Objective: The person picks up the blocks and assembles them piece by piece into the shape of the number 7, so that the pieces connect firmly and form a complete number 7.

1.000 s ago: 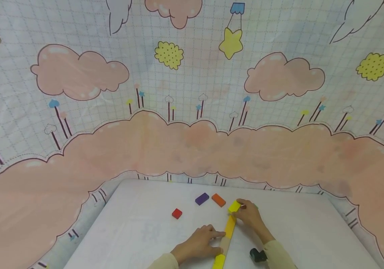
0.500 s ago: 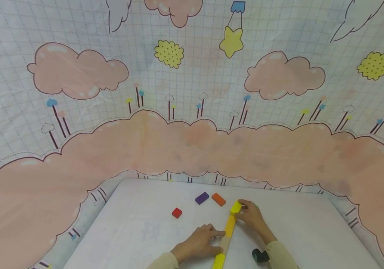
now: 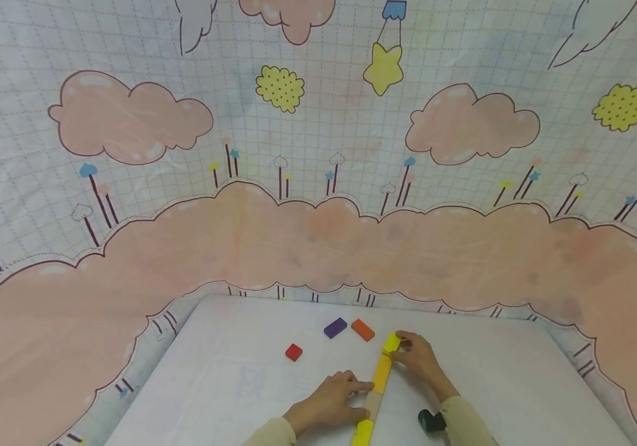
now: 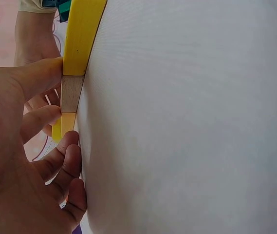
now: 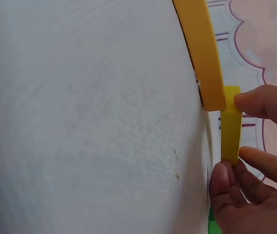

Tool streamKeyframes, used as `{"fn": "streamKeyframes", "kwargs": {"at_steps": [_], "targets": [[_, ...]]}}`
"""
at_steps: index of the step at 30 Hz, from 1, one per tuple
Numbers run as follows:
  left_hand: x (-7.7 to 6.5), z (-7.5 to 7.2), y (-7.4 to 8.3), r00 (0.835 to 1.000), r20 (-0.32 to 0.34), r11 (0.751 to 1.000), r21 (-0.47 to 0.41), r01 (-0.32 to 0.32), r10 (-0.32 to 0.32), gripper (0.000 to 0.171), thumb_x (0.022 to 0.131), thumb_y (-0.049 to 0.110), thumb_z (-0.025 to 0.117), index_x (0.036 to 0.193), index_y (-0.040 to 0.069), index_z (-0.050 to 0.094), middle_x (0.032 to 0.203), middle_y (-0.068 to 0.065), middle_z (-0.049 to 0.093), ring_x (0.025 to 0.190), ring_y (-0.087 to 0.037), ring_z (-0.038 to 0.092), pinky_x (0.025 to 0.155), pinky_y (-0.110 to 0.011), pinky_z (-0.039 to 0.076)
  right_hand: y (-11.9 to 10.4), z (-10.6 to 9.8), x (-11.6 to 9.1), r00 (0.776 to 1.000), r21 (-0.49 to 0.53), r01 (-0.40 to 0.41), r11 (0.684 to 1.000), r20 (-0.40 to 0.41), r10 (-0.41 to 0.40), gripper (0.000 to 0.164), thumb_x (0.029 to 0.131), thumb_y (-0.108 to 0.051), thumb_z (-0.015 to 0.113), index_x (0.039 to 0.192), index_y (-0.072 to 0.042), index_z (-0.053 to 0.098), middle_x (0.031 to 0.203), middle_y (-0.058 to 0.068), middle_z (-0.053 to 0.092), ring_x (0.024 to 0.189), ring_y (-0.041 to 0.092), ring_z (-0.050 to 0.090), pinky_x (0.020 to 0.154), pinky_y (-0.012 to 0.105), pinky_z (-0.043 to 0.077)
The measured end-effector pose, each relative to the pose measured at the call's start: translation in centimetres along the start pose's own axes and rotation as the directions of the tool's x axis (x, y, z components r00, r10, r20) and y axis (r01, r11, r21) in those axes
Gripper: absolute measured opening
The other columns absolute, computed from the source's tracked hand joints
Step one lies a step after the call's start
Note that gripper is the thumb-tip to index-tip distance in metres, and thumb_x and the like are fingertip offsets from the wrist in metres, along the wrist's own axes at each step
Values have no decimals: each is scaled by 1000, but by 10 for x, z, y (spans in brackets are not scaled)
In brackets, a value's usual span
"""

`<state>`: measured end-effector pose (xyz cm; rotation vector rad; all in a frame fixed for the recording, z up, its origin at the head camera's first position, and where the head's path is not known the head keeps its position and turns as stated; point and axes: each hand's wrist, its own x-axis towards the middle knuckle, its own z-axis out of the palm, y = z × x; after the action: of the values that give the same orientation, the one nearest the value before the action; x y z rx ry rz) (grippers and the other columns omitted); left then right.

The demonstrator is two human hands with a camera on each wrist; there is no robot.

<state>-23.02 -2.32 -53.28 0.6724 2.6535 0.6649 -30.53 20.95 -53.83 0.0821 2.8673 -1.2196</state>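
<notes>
A straight row of blocks runs away from me: a yellow block nearest, then a bare wood block and an orange-yellow block. My left hand lies along the left side of the row, with thumb and index fingertip against the blocks and the other fingers loosely bent. At the far end, my right hand pinches another yellow block between thumb and fingers. In the right wrist view its near end overlaps the end of the orange-yellow block and it stands farther off the tabletop.
Beyond and left of the row lie a red block, a purple block and an orange block on the white table. A green block shows behind my right fingers. A patterned cloth hangs around the table.
The pinched yellow block has shifted slightly right and turned more into line with the row, my right hand moving with it. My left hand stays in place.
</notes>
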Motion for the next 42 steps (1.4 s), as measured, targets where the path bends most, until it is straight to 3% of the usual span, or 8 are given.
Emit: {"fn": "streamKeyframes", "kwargs": {"at_steps": [8,21,33,42], "targets": [[-1,3,-1,1000,2,1000,1,3,-3,50,86,50,69,134,49,54,108,11,57,92,-6,48,88,-32,49,4,1,-2,999,-25,45,999,0,-45,56,78,-15,78,128,2,60,116,18,64,105,32,61,93,47,53],[-3,6,0,1000,8,1000,-16,21,-21,50,86,50,70,133,50,54,108,12,57,91,-6,47,87,-33,49,4,0,-7,999,-25,23,999,42,-22,53,81,-13,77,129,0,60,125,19,62,111,34,59,98,49,50],[-6,6,2,1000,6,1000,-19,7,-7,50,86,49,71,133,49,55,105,12,56,90,-6,47,84,-30,48,5,-2,-8,997,-40,26,999,69,-24,53,82,-15,77,130,-3,60,122,17,62,110,32,58,98,49,50],[-10,3,7,1000,5,1000,-18,10,-10,50,86,48,71,134,47,55,107,11,57,91,-6,48,85,-31,48,7,1,-5,998,-35,34,999,57,-31,47,90,-16,69,133,-2,57,127,17,60,115,32,58,101,48,49]]}}
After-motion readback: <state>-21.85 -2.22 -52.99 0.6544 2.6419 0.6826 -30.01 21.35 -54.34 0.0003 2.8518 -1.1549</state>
